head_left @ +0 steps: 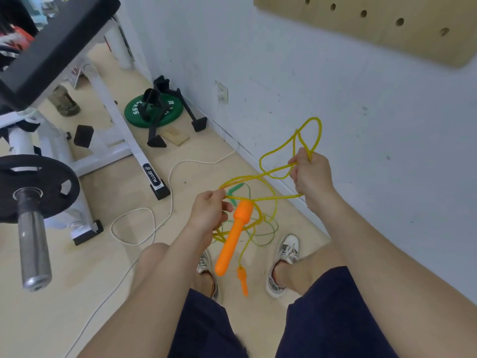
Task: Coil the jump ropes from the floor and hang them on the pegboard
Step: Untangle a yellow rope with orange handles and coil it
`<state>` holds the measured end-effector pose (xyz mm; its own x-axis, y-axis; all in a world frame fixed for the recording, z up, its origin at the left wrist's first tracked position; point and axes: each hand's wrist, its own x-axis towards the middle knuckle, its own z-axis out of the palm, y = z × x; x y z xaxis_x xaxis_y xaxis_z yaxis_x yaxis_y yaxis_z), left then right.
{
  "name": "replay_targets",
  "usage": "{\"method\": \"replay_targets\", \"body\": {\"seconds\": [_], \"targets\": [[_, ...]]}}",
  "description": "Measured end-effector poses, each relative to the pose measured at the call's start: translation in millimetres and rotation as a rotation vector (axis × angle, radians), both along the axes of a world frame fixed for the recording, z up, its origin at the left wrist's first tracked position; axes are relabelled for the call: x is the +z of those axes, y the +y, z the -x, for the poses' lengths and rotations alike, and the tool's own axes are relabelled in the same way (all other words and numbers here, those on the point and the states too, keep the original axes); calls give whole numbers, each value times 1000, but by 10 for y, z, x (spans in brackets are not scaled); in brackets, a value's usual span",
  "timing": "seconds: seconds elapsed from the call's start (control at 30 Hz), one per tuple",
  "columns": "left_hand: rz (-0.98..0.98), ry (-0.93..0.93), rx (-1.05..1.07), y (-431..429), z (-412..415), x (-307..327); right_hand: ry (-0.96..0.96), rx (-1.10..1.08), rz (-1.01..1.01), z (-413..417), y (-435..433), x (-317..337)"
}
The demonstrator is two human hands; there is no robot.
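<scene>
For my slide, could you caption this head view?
Left hand and right hand grip looped yellow jump rope below a pegboard.

a: how many jump ropes?
b: two: one yellow rope [318, 130], one green rope [275, 227].
a: handles?
b: two orange, a first orange handle [233, 239] and a second orange handle [242, 280]. one green handle [236, 188] for sure; whether there are more i cannot tell.
a: hands?
b: two: left hand [210, 210], right hand [309, 174].
a: weight plates?
b: two: one green plate [171, 112], one black plate [15, 174].
a: and the rest?
b: one pegboard [361, 32] with six holes showing, one white cable [170, 182], one wall socket [222, 93], two shoes, left shoe [205, 262] and right shoe [286, 251].
</scene>
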<state>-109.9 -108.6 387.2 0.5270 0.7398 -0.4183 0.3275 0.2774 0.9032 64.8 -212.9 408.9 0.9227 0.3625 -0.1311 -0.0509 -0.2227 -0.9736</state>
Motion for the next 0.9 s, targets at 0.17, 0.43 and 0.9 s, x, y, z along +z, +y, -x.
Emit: {"method": "replay_targets", "body": {"seconds": [0.17,0.43,0.9], "targets": [[11,45,-211,47,66,-223,612,5,-358,-118,-19,15],[-5,135,-746,-114,-110,-504,432,-262,-431,-107,381,-187],[-190,430,-917,359,-203,-618,-343,-118,-230,-158,484,-258]]}}
